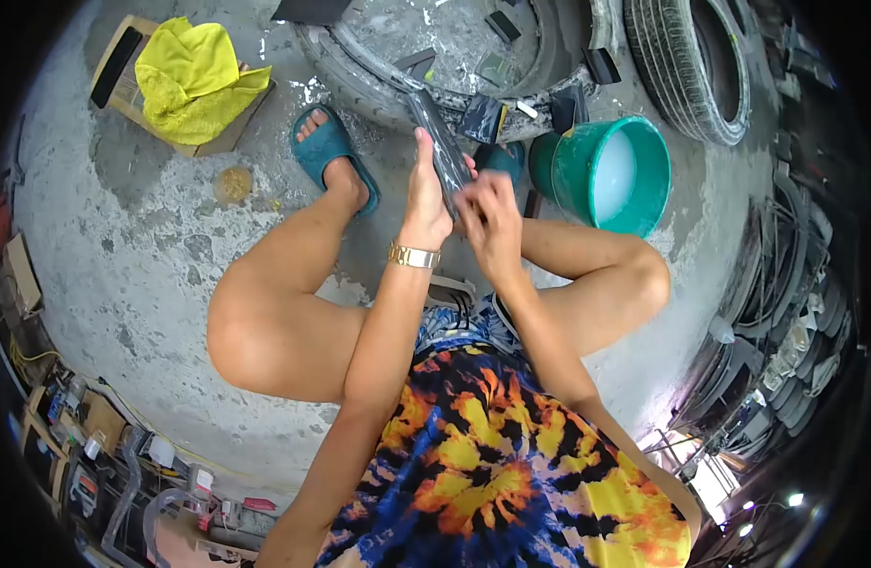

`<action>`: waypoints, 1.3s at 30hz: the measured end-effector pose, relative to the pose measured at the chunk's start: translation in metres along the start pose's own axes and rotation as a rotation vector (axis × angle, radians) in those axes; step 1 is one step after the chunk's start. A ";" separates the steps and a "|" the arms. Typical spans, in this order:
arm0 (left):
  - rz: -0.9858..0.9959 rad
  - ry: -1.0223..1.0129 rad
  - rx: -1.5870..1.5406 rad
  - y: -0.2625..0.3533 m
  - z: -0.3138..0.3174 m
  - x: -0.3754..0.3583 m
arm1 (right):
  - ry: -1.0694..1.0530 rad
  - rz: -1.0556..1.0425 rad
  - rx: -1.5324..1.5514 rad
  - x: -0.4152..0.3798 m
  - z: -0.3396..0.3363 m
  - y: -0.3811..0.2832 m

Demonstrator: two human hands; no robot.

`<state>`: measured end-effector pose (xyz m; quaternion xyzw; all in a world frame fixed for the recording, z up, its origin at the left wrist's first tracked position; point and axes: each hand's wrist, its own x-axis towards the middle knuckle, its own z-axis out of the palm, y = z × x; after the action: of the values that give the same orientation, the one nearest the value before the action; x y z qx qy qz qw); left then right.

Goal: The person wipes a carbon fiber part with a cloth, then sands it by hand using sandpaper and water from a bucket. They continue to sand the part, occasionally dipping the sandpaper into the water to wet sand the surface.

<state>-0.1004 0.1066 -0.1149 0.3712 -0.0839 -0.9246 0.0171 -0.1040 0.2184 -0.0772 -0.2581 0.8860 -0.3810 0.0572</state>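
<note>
My left hand (428,197) is wrapped round a long, flat dark panel (439,151) with whitish wet streaks, held up between my knees. My right hand (493,216) is at the panel's lower right edge, its fingers curled and pressed together, slightly blurred. What my right fingers pinch, if anything, is hidden. Just beyond the panel, several dark flat pieces (483,120) rest on the rim of a grey-smeared tyre (374,95). To the right of my hands a green bucket (664,180) lies tilted towards me, holding cloudy whitish liquid (613,175).
A yellow cloth (194,80) lies over a cardboard box (123,90) at the upper left, with a small tub (233,186) below it. Another tyre (677,66) stands at the upper right. Dark parts are stacked along the right; tools and hoses clutter the lower left.
</note>
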 end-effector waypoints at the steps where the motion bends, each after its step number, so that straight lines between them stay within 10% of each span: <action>1: 0.012 -0.065 0.041 0.001 -0.001 0.001 | -0.012 0.016 0.034 -0.004 -0.004 -0.005; 26: -0.046 -0.004 -0.024 -0.005 0.013 0.003 | 0.228 -0.014 0.043 0.010 -0.008 0.007; 39: 0.078 0.093 0.082 -0.017 0.014 0.004 | -0.052 0.141 -0.018 0.015 -0.016 0.001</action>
<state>-0.1119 0.1246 -0.1104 0.4107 -0.1353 -0.9007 0.0418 -0.1215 0.2216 -0.0652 -0.2055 0.9035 -0.3614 0.1045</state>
